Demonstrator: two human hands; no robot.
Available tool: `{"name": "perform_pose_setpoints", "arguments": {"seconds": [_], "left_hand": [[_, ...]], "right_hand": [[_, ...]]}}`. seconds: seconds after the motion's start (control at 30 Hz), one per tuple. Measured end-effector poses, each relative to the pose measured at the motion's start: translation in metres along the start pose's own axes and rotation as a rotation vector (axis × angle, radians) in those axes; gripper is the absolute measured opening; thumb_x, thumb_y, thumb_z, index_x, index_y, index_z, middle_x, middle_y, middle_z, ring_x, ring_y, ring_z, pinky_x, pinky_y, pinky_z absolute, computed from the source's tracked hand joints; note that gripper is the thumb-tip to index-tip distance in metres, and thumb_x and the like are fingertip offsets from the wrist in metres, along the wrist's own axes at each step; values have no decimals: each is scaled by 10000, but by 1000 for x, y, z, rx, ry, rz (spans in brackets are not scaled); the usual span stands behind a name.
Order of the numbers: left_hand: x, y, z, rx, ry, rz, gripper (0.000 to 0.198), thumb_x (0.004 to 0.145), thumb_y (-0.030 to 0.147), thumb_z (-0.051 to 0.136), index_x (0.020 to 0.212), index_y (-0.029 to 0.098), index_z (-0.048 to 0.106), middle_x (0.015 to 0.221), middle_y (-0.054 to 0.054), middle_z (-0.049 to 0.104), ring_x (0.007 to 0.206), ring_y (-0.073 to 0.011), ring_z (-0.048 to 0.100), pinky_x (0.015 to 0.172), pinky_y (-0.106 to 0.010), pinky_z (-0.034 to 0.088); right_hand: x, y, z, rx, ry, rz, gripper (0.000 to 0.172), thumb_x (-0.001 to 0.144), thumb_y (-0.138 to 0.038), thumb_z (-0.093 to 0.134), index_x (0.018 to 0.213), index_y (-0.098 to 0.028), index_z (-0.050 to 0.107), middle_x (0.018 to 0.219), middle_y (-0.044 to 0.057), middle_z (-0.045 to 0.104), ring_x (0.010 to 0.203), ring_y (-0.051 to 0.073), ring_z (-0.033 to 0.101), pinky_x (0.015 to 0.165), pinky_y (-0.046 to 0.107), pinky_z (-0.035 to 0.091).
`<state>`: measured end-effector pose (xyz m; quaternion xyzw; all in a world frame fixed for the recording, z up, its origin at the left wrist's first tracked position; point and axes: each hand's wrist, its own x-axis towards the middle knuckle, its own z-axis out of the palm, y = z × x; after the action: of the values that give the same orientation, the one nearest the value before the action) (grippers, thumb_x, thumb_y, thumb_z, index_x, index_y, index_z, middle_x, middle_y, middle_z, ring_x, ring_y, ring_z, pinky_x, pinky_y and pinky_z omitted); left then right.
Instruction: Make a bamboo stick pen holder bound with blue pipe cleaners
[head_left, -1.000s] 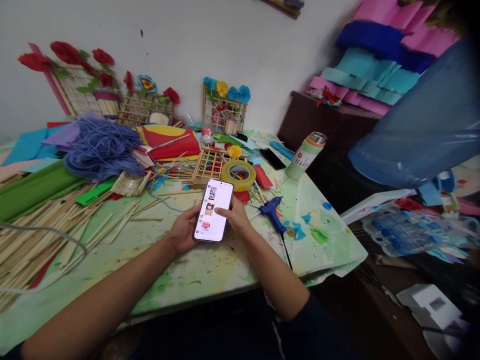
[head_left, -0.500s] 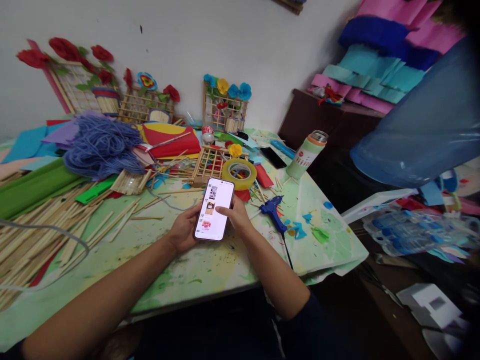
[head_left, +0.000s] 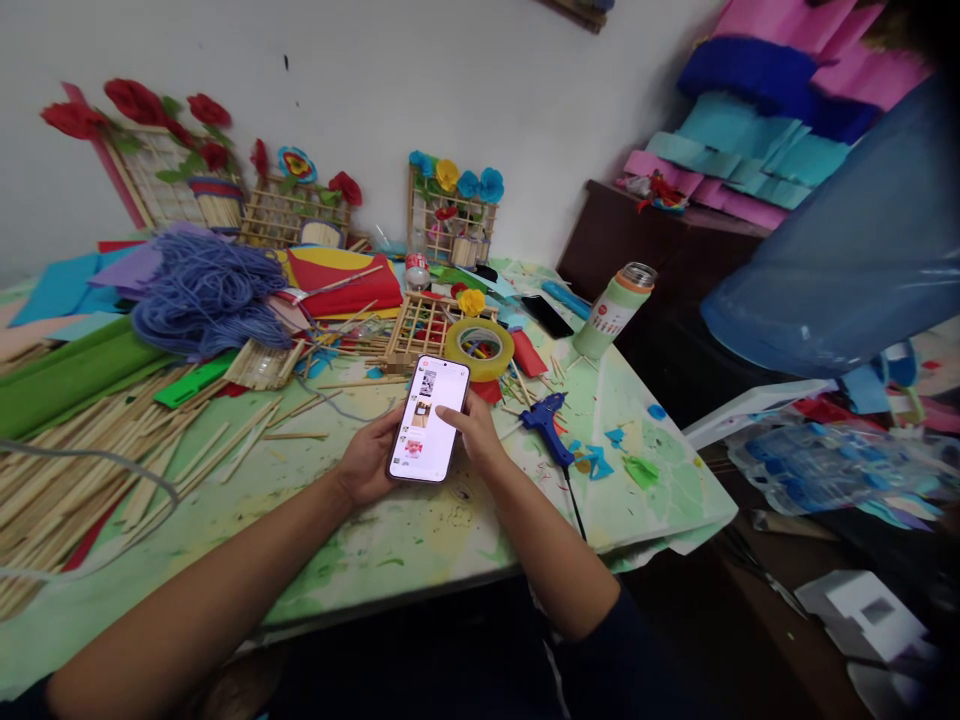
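Observation:
Between my two hands is a smartphone (head_left: pixel 429 425), tilted up towards me with a lit white screen showing small pictures. My left hand (head_left: pixel 369 462) is closed around its left edge. My right hand (head_left: pixel 477 432) grips the right edge, its thumb lying over the screen; its other fingers are hidden behind the phone. Just beyond the phone are a roll of clear yellowish tape (head_left: pixel 501 362) and a small stick lattice (head_left: pixel 416 325) with a yellow paper flower (head_left: pixel 471 301). To the right lies a blue glue gun (head_left: pixel 549 425) with a black cord.
Thin wooden sticks (head_left: pixel 67 480), blue yarn (head_left: pixel 210 290) and a green strip (head_left: pixel 196 380) cover the left of the table (head_left: pixel 360 570). At the right stand a green bottle (head_left: pixel 615 310) and a black phone (head_left: pixel 547 316). Flowered lattices (head_left: pixel 450 215) lean against the wall.
The view has shifted very slightly. Both hands keep the smartphone in the same place, with the right thumb still over its screen.

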<state>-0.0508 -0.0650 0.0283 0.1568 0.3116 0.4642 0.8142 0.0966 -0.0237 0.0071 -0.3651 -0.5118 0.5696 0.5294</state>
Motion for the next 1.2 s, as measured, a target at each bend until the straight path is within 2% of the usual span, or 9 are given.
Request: {"name": "perform_pose_setpoints", "arguments": {"seconds": [0.17,0.27,0.43,0.53,0.8,1.03,1.2], "left_hand": [[-3,-4,5,27,17,-76,443,931,279,411,1323,89,495,987,-143,731,817,-251,709,840,-414,533],[-2,-8,5,18,-14,-114,452,929,298,419,1323,90,490,1020,-149,722,873,-258,701,886,-433,511],[4,-14,3,23,-82,-124,472,925,294,427,1361,115,451,1084,-141,705,942,-263,685,935,-442,480],[5,-15,3,23,-62,-94,470,929,271,423,1376,127,430,1079,-126,709,919,-241,691,924,-426,490],[4,-12,3,23,-89,-109,471,922,273,430,1375,144,444,1139,-126,687,1001,-261,666,969,-441,460],[4,-12,5,26,-22,-117,493,928,288,421,1386,107,418,1099,-129,702,984,-248,670,987,-434,445],[5,-12,3,20,-66,-113,503,920,298,431,1380,95,430,1117,-145,692,999,-275,663,987,-478,440]], "right_hand": [[-1,-3,3,8,101,-20,370,697,-341,683,1013,-155,631,1047,92,694,934,246,639,854,389,495],[-2,-6,6,67,128,-5,351,703,-342,679,998,-157,633,1024,85,699,881,229,653,818,371,512],[-2,-6,9,76,203,3,338,686,-333,702,974,-167,639,995,76,707,843,218,664,781,360,525],[0,-5,8,49,237,8,339,677,-341,711,960,-165,647,971,77,712,828,220,665,777,366,527],[-2,-9,9,150,196,22,345,690,-377,694,959,-167,647,952,67,711,793,208,662,748,349,530],[1,-4,6,116,225,11,347,682,-362,692,958,-153,661,920,60,714,804,210,650,767,338,512],[2,-3,5,134,201,19,362,694,-356,681,999,-161,668,969,56,715,848,208,651,788,329,508]]}}
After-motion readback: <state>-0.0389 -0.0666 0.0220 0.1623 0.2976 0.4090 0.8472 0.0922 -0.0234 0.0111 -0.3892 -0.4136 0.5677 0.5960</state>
